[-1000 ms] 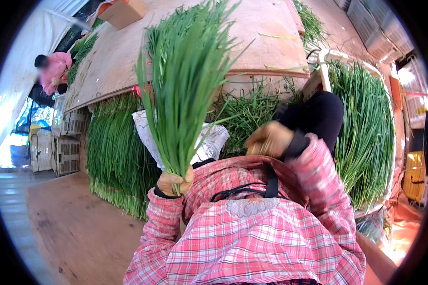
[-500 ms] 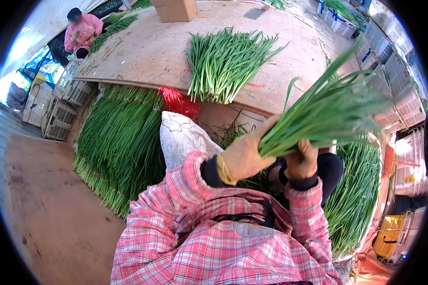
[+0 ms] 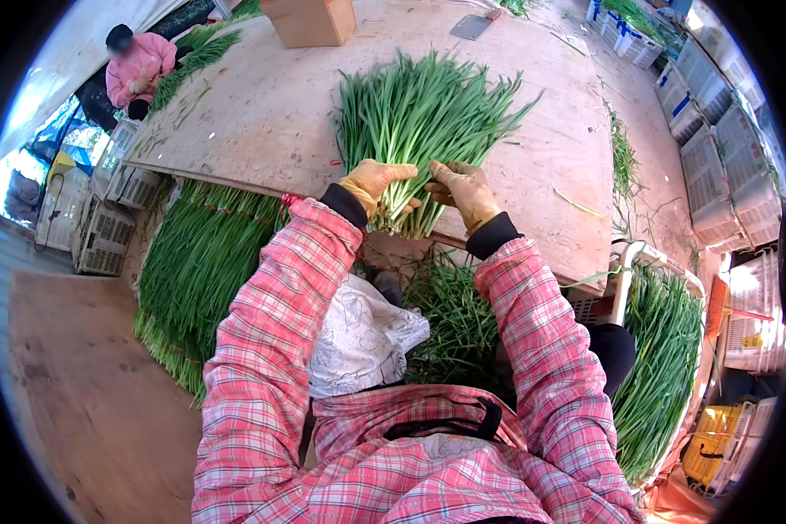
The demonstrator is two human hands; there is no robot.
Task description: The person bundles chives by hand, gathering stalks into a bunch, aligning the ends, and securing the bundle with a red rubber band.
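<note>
A big fan of long green chives (image 3: 424,113) lies on the wooden table (image 3: 262,122), leaf tips pointing away from me. My left hand (image 3: 374,182), in a tan glove, grips the root end of the pile from the left. My right hand (image 3: 465,190), also gloved, presses the same root end from the right. Both sleeves are pink plaid.
Bundled chives (image 3: 196,271) are stacked under the table's left edge, more fill a crate (image 3: 664,358) at right. A white bag (image 3: 362,336) rests by my lap. A cardboard box (image 3: 310,19) sits at the table's far side. Another person in pink (image 3: 140,70) works far left. White crates (image 3: 725,131) line the right.
The bunch I held in the air, first upright and then tilted right, now lies on the table's pile, with both hands at its root end.
</note>
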